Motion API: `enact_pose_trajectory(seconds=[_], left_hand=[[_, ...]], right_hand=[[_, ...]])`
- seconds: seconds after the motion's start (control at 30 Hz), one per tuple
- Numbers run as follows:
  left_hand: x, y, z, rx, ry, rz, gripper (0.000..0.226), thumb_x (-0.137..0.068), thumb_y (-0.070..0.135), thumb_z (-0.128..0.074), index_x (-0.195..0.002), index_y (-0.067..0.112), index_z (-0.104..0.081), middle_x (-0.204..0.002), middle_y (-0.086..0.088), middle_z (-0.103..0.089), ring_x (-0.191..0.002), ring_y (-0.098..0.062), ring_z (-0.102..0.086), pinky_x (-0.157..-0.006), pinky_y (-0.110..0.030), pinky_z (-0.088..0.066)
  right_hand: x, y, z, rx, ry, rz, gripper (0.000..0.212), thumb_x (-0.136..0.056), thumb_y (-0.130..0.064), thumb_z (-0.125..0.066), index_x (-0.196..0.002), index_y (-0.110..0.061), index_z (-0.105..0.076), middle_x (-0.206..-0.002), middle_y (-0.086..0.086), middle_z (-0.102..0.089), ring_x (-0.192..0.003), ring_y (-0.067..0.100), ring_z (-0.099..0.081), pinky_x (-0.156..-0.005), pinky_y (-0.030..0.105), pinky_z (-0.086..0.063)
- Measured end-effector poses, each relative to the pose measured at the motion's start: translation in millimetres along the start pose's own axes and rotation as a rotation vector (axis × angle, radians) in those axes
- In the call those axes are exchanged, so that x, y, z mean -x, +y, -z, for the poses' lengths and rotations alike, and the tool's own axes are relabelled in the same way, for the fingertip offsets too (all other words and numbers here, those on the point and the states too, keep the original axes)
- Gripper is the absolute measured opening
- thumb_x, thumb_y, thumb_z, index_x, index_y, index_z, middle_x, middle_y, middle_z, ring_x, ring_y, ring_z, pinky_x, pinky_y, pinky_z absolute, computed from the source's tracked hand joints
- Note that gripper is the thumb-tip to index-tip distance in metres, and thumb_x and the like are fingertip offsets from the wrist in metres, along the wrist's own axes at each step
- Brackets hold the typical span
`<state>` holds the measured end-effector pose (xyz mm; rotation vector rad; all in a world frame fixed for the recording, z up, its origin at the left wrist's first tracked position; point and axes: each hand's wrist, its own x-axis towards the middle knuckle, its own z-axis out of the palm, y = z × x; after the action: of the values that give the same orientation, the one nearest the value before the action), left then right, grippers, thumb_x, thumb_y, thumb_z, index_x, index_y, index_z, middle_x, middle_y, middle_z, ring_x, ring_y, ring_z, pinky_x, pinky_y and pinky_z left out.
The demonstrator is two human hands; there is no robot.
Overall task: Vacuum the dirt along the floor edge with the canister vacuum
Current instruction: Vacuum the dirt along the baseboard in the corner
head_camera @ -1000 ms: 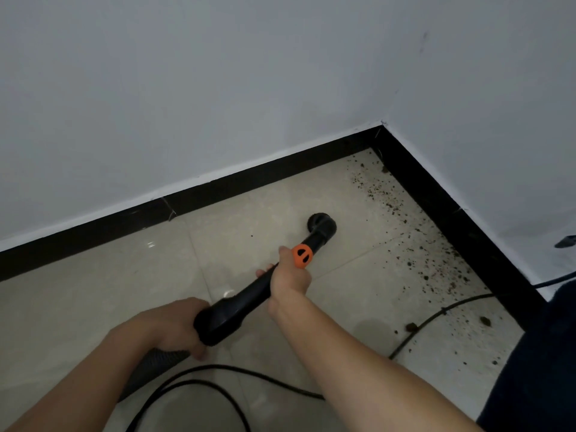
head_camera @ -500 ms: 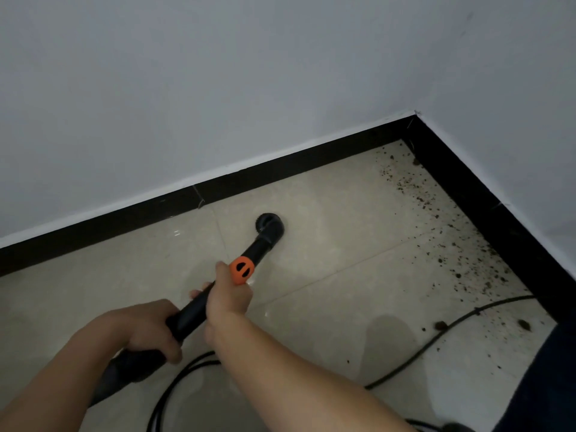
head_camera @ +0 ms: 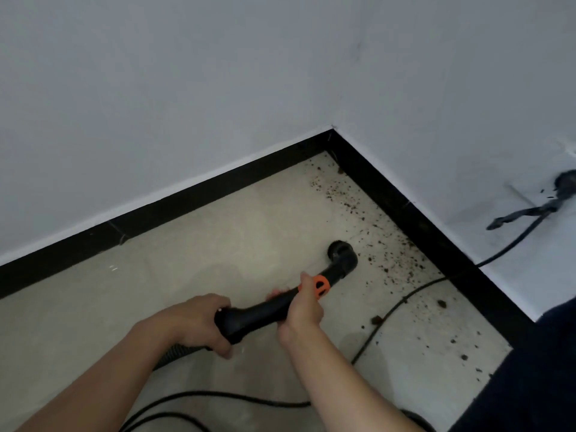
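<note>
I hold a black vacuum wand (head_camera: 261,313) with both hands. My left hand (head_camera: 196,322) grips its rear end, where the ribbed hose (head_camera: 174,353) joins. My right hand (head_camera: 304,308) grips the wand just behind an orange collar (head_camera: 321,285). The round black nozzle (head_camera: 339,252) sits on the beige tiled floor at the left edge of a band of brown dirt crumbs (head_camera: 392,254). The dirt runs along the right black skirting (head_camera: 436,244) from the corner toward me. The canister itself is out of sight.
A thin black power cord (head_camera: 402,302) crosses the dirty strip and climbs to a plug on the right wall (head_camera: 558,198). More black cable (head_camera: 218,397) loops on the floor under my arms. White walls meet in a corner (head_camera: 332,129).
The nozzle has swept right, from the clean tiles near the back skirting to the edge of the dirt band. The view has turned right, showing the wall plug.
</note>
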<state>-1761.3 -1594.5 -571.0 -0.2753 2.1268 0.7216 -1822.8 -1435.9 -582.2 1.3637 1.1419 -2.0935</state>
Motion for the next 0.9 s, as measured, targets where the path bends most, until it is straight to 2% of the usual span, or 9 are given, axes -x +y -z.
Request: enact_pose_trajectory(seconds=[0.13,0.2,0.33,0.43,0.5,0.63,0.8,0.9], left_hand=[[-26.0,18.2,11.1,0.112,0.125,-0.102,0.04,-0.067,0.027,-0.083,-0.095,0.028,-0.054,-0.098,0.005,-0.058,-0.088,-0.011,-0.058,-0.07,-0.023,-0.049],[-34.2,30.8,13.2,0.126,0.164,-0.145,0.034,-0.071,0.024,-0.08,-0.093,0.025,-0.055,-0.093,0.004,-0.058,-0.083,-0.011,-0.057,-0.064,-0.022,-0.045],[-40.7,41.4,16.2,0.129,0.164,-0.125,0.035,-0.074,0.022,-0.078,-0.101,0.02,-0.055,-0.096,0.001,-0.059,-0.083,-0.011,-0.058,-0.064,-0.022,-0.047],[-41.8,41.0,17.3,0.007,0.034,-0.076,0.039,-0.069,0.027,-0.08,-0.099,0.021,-0.056,-0.097,0.002,-0.06,-0.087,-0.012,-0.059,-0.071,-0.024,-0.05],[-44.4,48.2,12.0,-0.024,-0.009,-0.086,0.04,-0.07,0.031,-0.08,-0.1,0.025,-0.054,-0.1,0.004,-0.059,-0.09,-0.011,-0.059,-0.074,-0.024,-0.051],[-55.4,55.7,11.2,0.072,0.154,-0.102,0.036,-0.076,0.024,-0.076,-0.103,0.017,-0.054,-0.097,0.003,-0.058,-0.087,-0.011,-0.057,-0.067,-0.019,-0.045],[-60.4,58.5,11.3,-0.002,0.001,-0.06,0.059,-0.068,0.034,-0.081,-0.119,0.023,-0.053,-0.11,0.003,-0.059,-0.098,-0.013,-0.059,-0.084,-0.026,-0.051],[-67.1,69.0,15.7,0.113,0.141,-0.099,0.039,-0.076,0.024,-0.077,-0.107,0.019,-0.053,-0.101,0.0,-0.06,-0.091,-0.015,-0.06,-0.069,-0.023,-0.047]], right_hand=[[-31.7,-61.7,-18.6,0.029,-0.033,0.078,0.02,-0.09,-0.02,-0.067,-0.088,-0.007,-0.051,-0.063,0.01,-0.052,-0.044,0.022,-0.052,-0.051,0.033,-0.053],[-44.7,-91.4,-22.1,0.028,-0.04,0.105,0.018,-0.09,-0.019,-0.065,-0.089,-0.008,-0.051,-0.063,0.009,-0.052,-0.045,0.022,-0.05,-0.053,0.033,-0.052],[-58.3,-117.3,-32.4,0.058,-0.058,0.121,0.016,-0.09,-0.018,-0.064,-0.088,-0.009,-0.05,-0.062,0.008,-0.051,-0.046,0.02,-0.049,-0.051,0.03,-0.049],[-57.0,-107.8,-36.0,0.153,-0.103,0.088,0.016,-0.089,-0.019,-0.065,-0.091,-0.009,-0.053,-0.062,0.009,-0.053,-0.045,0.02,-0.049,-0.049,0.029,-0.048],[-61.8,-111.5,-32.5,0.172,-0.075,0.09,0.016,-0.088,-0.019,-0.066,-0.091,-0.009,-0.054,-0.06,0.009,-0.053,-0.044,0.02,-0.049,-0.048,0.029,-0.048],[-75.4,-126.4,-46.1,0.15,-0.016,0.15,0.016,-0.088,-0.019,-0.065,-0.092,-0.008,-0.054,-0.06,0.009,-0.054,-0.045,0.021,-0.05,-0.049,0.03,-0.049],[-78.9,-124.4,-59.9,0.322,-0.161,0.083,0.021,-0.086,-0.02,-0.067,-0.099,-0.009,-0.053,-0.065,0.009,-0.053,-0.045,0.019,-0.05,-0.049,0.029,-0.049],[-86.8,-144.7,-72.7,0.285,-0.135,0.127,0.018,-0.088,-0.019,-0.065,-0.095,-0.009,-0.053,-0.062,0.008,-0.052,-0.044,0.019,-0.049,-0.048,0.029,-0.048]])
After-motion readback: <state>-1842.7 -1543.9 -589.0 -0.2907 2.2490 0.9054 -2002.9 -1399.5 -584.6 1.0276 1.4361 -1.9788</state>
